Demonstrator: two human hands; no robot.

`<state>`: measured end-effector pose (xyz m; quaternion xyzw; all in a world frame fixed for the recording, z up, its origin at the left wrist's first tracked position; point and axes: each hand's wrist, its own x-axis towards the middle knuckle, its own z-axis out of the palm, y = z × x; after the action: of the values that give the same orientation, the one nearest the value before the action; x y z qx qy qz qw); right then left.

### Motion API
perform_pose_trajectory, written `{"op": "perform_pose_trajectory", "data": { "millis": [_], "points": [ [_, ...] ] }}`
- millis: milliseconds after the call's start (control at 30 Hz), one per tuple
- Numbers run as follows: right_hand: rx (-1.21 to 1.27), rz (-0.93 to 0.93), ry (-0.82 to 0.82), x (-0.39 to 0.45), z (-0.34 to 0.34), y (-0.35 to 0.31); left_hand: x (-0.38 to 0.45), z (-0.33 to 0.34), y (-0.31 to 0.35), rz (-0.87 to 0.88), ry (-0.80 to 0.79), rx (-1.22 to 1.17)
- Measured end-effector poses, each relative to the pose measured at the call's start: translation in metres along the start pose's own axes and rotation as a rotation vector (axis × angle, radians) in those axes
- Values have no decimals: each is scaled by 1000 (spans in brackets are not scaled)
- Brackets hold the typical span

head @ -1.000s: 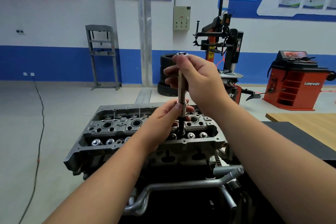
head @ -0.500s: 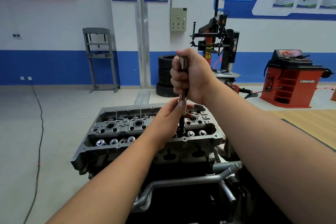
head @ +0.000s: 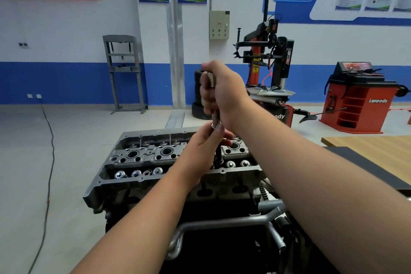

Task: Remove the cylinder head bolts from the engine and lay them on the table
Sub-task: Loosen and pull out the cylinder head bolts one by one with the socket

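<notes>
Fingers of right hand (head: pixel 222 91) curled tight round upright metal tool (head: pixel 215 118), left hand (head: pixel 205 147) pinching its lower shaft, tip down in engine (head: pixel 178 162), wooden table (head: pixel 373 149) beside.

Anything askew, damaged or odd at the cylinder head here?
Nothing stands out. The right hand grips the upright socket extension, the left hand steadies its lower part over the cylinder head.

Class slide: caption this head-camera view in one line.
Both hands, right hand above left hand, grip an upright extension bar on the cylinder head.
</notes>
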<state>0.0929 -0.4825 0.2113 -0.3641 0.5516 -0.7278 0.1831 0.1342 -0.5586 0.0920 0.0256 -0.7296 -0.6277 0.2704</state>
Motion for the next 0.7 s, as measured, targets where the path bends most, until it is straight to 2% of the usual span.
{"op": "perform_pose_trajectory", "data": {
  "millis": [67, 133, 200, 333, 433, 533, 633, 700],
  "points": [
    [24, 43, -141, 3, -10, -4, -4, -2, 1, -22, -14, -9],
    [58, 57, -161, 2, -17, -6, -5, -4, 2, -3, 6, -7],
    [47, 29, -63, -2, -15, -4, -5, -2, 2, 26, 30, 4],
    [-125, -256, 281, -10, 5, 5, 1, 2, -3, 78, 80, 22],
    [-41, -297, 316, -9, 11, 7, 5, 3, -5, 95, 127, 2],
    [-51, -247, 212, -1, 9, 6, 4, 1, -5, 74, 89, 8],
    [-25, -56, -78, 7, -5, -1, 0, -3, -4, 11, 19, 0],
    [51, 6, -208, 7, -18, -6, -2, -4, -4, 4, 6, 6]
  ]
}}
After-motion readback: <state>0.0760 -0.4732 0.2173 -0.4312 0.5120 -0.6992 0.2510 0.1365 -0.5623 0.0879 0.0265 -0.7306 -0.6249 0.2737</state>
